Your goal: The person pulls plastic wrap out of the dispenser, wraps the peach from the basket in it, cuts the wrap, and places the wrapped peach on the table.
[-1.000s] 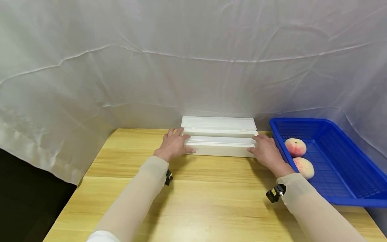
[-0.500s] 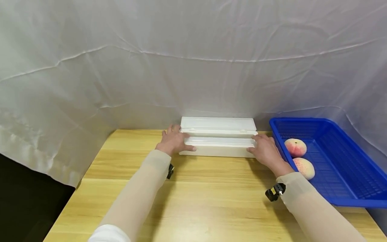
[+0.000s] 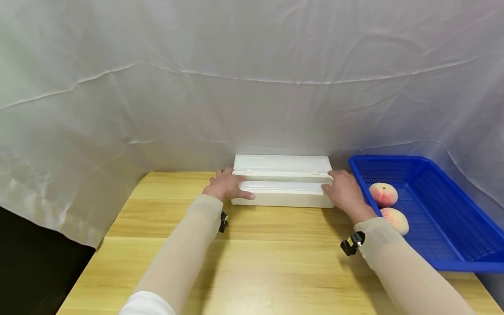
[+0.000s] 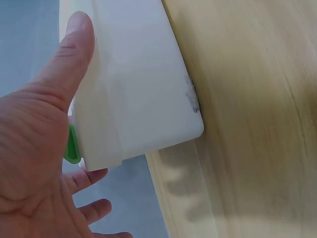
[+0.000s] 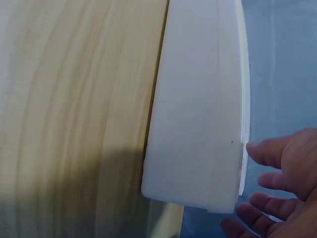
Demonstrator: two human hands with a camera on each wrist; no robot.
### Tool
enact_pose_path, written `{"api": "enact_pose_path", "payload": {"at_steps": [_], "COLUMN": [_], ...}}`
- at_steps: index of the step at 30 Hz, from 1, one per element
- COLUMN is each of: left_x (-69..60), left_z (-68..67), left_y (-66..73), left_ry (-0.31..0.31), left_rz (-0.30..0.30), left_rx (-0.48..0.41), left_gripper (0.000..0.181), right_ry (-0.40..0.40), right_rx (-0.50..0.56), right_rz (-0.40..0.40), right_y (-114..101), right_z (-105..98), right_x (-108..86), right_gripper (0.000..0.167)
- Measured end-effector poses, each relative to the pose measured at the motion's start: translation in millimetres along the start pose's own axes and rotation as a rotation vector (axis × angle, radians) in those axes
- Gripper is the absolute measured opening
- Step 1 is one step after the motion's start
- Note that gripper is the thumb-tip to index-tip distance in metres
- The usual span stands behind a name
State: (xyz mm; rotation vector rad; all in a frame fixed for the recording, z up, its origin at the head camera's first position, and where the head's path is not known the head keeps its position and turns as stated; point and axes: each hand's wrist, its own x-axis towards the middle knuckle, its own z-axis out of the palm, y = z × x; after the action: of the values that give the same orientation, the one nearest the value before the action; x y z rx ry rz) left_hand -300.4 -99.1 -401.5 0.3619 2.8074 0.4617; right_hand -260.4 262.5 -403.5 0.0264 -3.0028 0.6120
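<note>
We find the white box (image 3: 283,200) stretched nine-to-three.
Left hand (image 3: 226,186) spread at nine o'clock, right hand (image 3: 346,191) loosely spread at three — neither clearly nearer.

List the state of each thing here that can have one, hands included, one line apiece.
White box: open, on the table.
Box lid: folded back.
Left hand: at the box's left end, thumb straight.
Right hand: at the box's right end, fingers loosely bent.
Blue basket: upright, open-topped, partly filled.
Far peach: in the basket.
Near peach: in the basket, partly hidden.
Curtain: hanging, creased.
</note>
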Motion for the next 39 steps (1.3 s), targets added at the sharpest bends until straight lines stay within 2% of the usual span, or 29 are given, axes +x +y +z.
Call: {"api": "enact_pose_path", "payload": {"at_steps": [6,11,14,16,18,20,22,26,29,34,39], "left_x": [6.9,8.7,8.3,8.1,8.8,10.9,14.8,20.8,24.0,27.4,31.2], "left_z": [2.1,-0.9,-6.6,-10.6,-12.9,-13.5,-11.8,-6.5,-1.5,3.6,0.7], "left_y": [1.9,-5.8,-13.2,-16.7,-17.8,-15.7,-11.7,-2.1,2.5,5.2,3.5], "left_ry": [-0.002,-0.020,-0.012,0.019,0.063,0.111,0.158,0.211,0.250,0.342,0.394], "left_rz": [0.005,0.035,0.074,0.083,0.087,0.087,0.097,0.124,0.141,0.149,0.143], "left_rx": [-0.011,-0.071,-0.166,-0.216,-0.230,-0.192,-0.093,0.095,0.179,0.202,0.167], "left_gripper": [0.083,0.081,0.071,0.060,0.049,0.039,0.033,0.029,0.022,0.015,0.014], "right_ry": [0.008,0.070,0.123,0.143,0.151,0.153,0.154,0.152,0.144,0.141,0.160], "right_rx": [-0.072,-0.139,-0.140,-0.130,-0.121,-0.119,-0.117,-0.110,-0.111,-0.118,-0.117], "right_rz": [-0.005,-0.043,-0.051,-0.046,-0.041,-0.038,-0.035,-0.022,-0.016,-0.020,-0.045], "right_y": [1,4,6,6,7,7,8,10,11,13,12], "right_z": [5,15,18,17,16,15,15,16,16,16,11], "right_x": [10.3,17.9,20.7,21.1,21.4,21.4,21.6,23.5,24.3,25.4,29.4], "right_gripper": [0.048,0.029,0.022,0.021,0.021,0.022,0.022,0.022,0.023,0.022,0.022]}}
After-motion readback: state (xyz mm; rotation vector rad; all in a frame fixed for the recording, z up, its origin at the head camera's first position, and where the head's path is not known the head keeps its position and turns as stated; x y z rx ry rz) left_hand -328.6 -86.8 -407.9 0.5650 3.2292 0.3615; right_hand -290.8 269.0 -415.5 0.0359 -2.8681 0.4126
